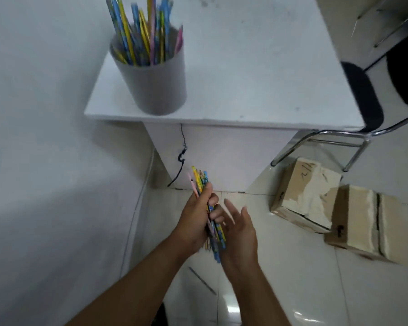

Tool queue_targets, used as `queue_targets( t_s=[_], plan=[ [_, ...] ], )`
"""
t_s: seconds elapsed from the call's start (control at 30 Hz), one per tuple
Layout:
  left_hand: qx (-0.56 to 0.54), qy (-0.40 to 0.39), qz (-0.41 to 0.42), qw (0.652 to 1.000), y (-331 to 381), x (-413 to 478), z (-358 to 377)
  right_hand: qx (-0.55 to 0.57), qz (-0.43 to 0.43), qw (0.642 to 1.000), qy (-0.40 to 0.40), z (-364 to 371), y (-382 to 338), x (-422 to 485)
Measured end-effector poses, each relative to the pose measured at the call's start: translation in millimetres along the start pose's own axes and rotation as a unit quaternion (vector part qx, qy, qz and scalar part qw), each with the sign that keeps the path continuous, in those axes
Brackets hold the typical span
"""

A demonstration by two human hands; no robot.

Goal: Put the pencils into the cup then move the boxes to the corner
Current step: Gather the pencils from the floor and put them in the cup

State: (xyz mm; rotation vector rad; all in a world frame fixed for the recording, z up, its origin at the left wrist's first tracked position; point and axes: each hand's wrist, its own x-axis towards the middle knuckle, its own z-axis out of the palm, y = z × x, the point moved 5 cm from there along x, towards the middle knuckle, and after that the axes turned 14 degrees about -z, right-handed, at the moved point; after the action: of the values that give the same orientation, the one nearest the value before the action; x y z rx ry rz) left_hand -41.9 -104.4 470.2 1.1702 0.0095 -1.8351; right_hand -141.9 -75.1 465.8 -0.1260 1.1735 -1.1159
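Below the table (245, 67), the left hand (193, 222) is clamping its fingers (213, 200) around a pencil bundle (199, 180); the right hand (240, 231) is hovering alongside, fingers spread. Loose pencils risk slipping out before reaching the crowded gray cup (156, 85) on the table.

Both hands bare: left hand (194, 223), right hand (242, 234); forearms bare to frame edge.

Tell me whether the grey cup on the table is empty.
Not empty: many coloured pencils stand in the grey cup, sticking out above its rim.
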Motion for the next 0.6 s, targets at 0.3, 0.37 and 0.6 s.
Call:
queue_targets(
  t_s=[0.3, 0.37, 0.6],
  plan=[
    [-0.037, 0.005, 0.109, 0.993, 39, -154, 123, 0.061, -0.011, 0.995, 0.074, 49, -110, -156],
    [-0.014, 0.008, 0.121, 0.992, 42, -193, 151, 0.048, -0.014, 0.994, 0.095, 53, -139, -184],
    [0.268, 0.101, 0.158, 0.945, 53, -279, 195, 0.010, -0.015, 0.998, 0.064, 64, -207, -245]
  ],
)
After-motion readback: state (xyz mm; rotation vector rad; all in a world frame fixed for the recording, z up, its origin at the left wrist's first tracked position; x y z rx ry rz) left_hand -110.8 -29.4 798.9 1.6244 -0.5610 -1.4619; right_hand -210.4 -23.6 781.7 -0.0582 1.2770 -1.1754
